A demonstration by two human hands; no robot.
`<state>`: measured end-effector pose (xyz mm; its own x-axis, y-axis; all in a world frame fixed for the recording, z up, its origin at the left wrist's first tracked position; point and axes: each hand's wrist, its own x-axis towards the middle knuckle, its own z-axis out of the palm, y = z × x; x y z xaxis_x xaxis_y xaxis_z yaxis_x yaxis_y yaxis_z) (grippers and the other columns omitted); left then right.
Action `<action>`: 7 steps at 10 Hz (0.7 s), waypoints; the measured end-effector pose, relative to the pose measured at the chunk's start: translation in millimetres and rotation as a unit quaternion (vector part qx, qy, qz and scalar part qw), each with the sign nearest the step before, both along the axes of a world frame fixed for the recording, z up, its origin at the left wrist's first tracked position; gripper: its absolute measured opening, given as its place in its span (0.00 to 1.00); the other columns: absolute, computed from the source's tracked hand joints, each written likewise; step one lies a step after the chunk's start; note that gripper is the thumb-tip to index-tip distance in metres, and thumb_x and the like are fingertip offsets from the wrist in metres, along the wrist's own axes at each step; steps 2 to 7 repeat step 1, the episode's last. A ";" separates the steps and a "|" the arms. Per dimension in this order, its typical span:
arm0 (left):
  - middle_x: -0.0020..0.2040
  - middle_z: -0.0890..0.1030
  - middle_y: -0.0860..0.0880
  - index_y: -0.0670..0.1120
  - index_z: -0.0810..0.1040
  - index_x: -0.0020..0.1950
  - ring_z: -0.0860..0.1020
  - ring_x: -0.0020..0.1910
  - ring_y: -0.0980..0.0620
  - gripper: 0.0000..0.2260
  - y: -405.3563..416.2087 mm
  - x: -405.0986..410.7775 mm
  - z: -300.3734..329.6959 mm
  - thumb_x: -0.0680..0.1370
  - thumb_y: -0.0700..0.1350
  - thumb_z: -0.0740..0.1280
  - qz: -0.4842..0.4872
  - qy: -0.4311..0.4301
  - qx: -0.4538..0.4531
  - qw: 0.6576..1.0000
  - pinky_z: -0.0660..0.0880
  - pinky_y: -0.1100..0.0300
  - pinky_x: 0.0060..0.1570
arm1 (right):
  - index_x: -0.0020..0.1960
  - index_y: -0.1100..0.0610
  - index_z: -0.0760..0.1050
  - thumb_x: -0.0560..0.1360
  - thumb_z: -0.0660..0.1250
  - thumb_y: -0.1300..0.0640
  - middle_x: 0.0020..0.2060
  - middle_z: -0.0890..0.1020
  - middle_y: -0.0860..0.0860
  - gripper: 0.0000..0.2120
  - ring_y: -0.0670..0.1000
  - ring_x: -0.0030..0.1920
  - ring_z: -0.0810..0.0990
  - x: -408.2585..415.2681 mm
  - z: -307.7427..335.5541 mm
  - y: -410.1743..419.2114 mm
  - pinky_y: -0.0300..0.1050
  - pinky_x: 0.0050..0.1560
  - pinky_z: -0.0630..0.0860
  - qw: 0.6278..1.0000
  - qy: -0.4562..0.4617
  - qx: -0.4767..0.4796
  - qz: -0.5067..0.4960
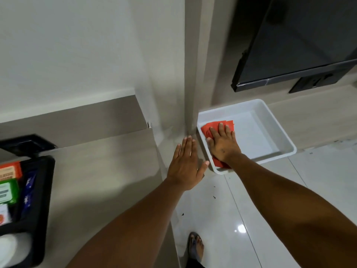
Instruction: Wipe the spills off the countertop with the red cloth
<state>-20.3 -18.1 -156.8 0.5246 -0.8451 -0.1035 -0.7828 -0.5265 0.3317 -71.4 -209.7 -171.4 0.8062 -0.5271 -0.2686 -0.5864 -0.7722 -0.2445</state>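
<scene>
The red cloth (pixel 209 127) lies folded in the near left corner of a white plastic tub (pixel 278 132) on a low ledge. My right hand (pixel 224 143) rests flat on top of the cloth, fingers spread, covering its middle. My left hand (pixel 185 165) hovers flat and open, holding nothing, over the right edge of the beige countertop (pixel 100 171), just left of the tub. No spills show clearly on the countertop.
A black tray (pixel 36 209) with orange, green and blue packets sits at the countertop's left edge. A dark TV screen (pixel 301 35) hangs above the ledge. White floor tiles (pixel 270 209) with small dark specks lie below; my foot (pixel 196 246) stands there.
</scene>
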 end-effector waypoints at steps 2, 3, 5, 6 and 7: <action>0.84 0.47 0.40 0.40 0.44 0.83 0.44 0.83 0.44 0.39 22.7 7.5 10.5 0.81 0.67 0.42 0.006 -0.015 -0.012 1.000 0.41 0.49 0.81 | 0.72 0.53 0.66 0.82 0.50 0.42 0.75 0.66 0.56 0.24 0.60 0.75 0.62 -0.3 38.5 13.0 0.56 0.75 0.55 0.993 -0.106 -0.020 -0.057; 0.84 0.47 0.40 0.40 0.44 0.83 0.44 0.83 0.44 0.39 22.7 7.5 10.5 0.81 0.67 0.42 0.006 -0.015 -0.012 1.000 0.41 0.49 0.81 | 0.72 0.53 0.66 0.82 0.50 0.42 0.75 0.66 0.56 0.24 0.60 0.75 0.62 -0.3 38.5 13.0 0.56 0.75 0.55 0.993 -0.106 -0.020 -0.057; 0.84 0.47 0.40 0.40 0.44 0.83 0.44 0.83 0.44 0.39 22.7 7.5 10.5 0.81 0.67 0.42 0.006 -0.015 -0.012 1.000 0.41 0.49 0.81 | 0.72 0.53 0.66 0.82 0.50 0.42 0.75 0.66 0.56 0.24 0.60 0.75 0.62 -0.3 38.5 13.0 0.56 0.75 0.55 0.993 -0.106 -0.020 -0.057; 0.84 0.47 0.40 0.40 0.44 0.83 0.44 0.83 0.44 0.39 22.7 7.5 10.5 0.81 0.67 0.42 0.006 -0.015 -0.012 1.000 0.41 0.49 0.81 | 0.72 0.53 0.66 0.82 0.50 0.42 0.75 0.66 0.56 0.24 0.60 0.75 0.62 -0.3 38.5 13.0 0.56 0.75 0.55 0.993 -0.106 -0.020 -0.057; 0.84 0.47 0.40 0.40 0.44 0.83 0.44 0.83 0.44 0.39 22.7 7.5 10.5 0.81 0.67 0.42 0.006 -0.015 -0.012 1.000 0.41 0.49 0.81 | 0.72 0.53 0.66 0.82 0.50 0.42 0.75 0.66 0.56 0.24 0.60 0.75 0.62 -0.3 38.5 13.0 0.56 0.75 0.55 0.993 -0.106 -0.020 -0.057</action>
